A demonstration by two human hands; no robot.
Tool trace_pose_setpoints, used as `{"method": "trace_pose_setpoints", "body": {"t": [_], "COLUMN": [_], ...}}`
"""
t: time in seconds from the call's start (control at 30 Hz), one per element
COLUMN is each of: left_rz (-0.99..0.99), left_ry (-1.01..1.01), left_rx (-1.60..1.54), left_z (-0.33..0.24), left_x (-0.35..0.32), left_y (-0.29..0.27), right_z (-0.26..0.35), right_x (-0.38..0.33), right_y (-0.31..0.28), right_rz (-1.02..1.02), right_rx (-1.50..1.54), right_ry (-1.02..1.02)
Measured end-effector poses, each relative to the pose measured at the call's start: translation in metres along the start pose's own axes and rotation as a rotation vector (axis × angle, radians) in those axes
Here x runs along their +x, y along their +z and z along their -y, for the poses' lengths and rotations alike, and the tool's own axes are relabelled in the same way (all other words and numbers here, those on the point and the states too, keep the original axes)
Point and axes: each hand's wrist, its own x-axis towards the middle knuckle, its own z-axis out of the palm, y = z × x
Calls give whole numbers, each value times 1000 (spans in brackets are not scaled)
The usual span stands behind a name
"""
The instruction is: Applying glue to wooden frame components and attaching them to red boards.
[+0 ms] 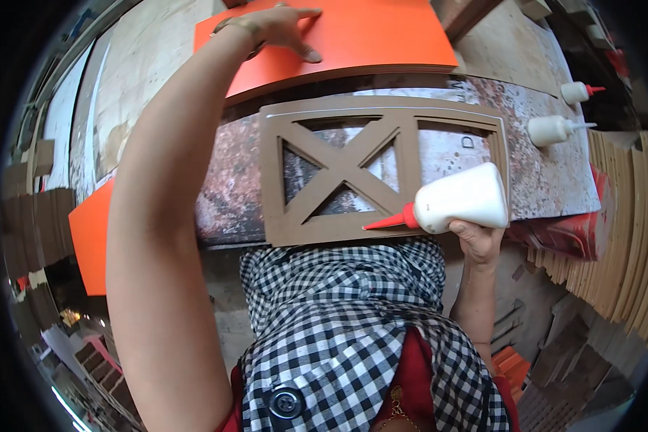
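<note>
A brown cut-out frame panel (338,169) with a crossed lattice lies flat on a worn, stained work board (547,173), and a thin white bead runs along the panel's top edge. My right hand (477,240) grips a white glue bottle (459,200) with a red nozzle, the tip pointing left over the panel's lower edge. My left hand (279,27) reaches far forward and rests flat, fingers spread, on an orange board (381,36) lying beyond the panel.
Two more white glue bottles (554,129) with red tips lie at the right end of the work board. Stacks of curved brown cut pieces (626,237) stand at the right. Another orange board (93,237) leans at the left, beside stacked brown pieces.
</note>
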Motion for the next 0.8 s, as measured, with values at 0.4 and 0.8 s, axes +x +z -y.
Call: {"method": "trace_pose_setpoints", "body": {"t": [0.4,0.8], "left_rz": [36,-142], "left_ry": [-281,-284], "left_rx": [198,234], "left_z": [-48,-48], "left_x": [-2,0], "left_y": [-6,1], "right_z": [-1,-3], "right_x": [31,84], "right_y": [100,136], "right_rz": [352,394], "right_rx": [-248,-337], "right_ry": [-102,-262]}}
